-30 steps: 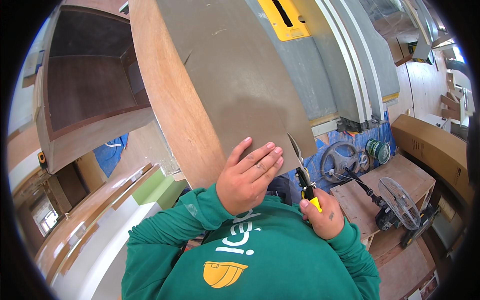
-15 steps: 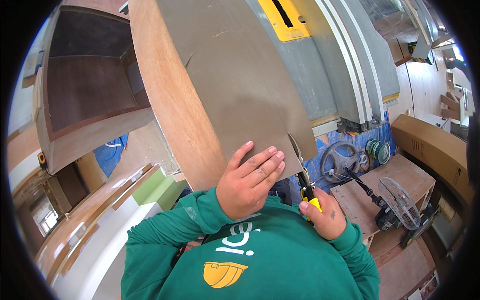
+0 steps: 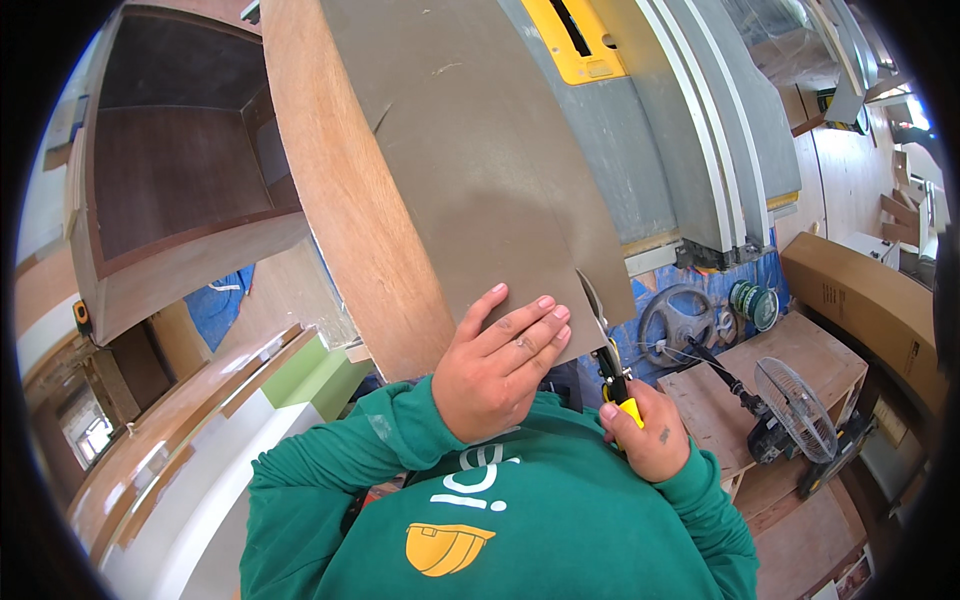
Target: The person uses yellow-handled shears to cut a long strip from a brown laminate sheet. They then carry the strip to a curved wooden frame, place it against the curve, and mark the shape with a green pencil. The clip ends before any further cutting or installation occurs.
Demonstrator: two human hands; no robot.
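Note:
A long grey-brown sheet [image 3: 490, 170] lies over a plywood board [image 3: 345, 170] and the grey saw table. My left hand [image 3: 510, 360] rests flat on the sheet's near end, fingers stretched out. At the sheet's near right corner, my right hand [image 3: 648, 430] grips the yellow and black handles of a pair of snips [image 3: 612, 375]. Their blades reach into a slit at the sheet's near edge, with a narrow strip to the right of the cut. A faint line runs along the sheet ahead of the blades.
Beyond the sheet is a table saw [image 3: 630, 150] with a yellow insert [image 3: 575, 40] and pale rails. At right stand a handwheel [image 3: 678, 325], a fan [image 3: 795, 405] on a wooden box, a wire spool [image 3: 755, 303] and a long carton [image 3: 865, 310]. An open brown cabinet [image 3: 180, 160] is at left.
The snips and my right hand have shifted very slightly, and the blades look a little more closed. My left hand stays in place on the sheet.

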